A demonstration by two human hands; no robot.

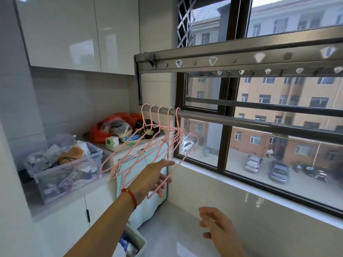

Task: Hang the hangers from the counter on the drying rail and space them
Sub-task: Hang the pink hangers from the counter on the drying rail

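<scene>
Several pink wire hangers (148,145) hang by their hooks at the left end of the grey drying rail (241,121), bunched close together and swung out to the left. My left hand (154,177), with a red cord at the wrist, reaches up to them with straight fingers touching the lower bar of the rightmost hanger. My right hand (215,225) hovers low over the floor, fingers relaxed and holding nothing.
A clear plastic bin (61,173) of odds and ends sits on the counter (55,203) at the left. A covered appliance (148,201) holds a red bag (109,125) and a bowl. An upper rack with holes (241,60) crosses the window.
</scene>
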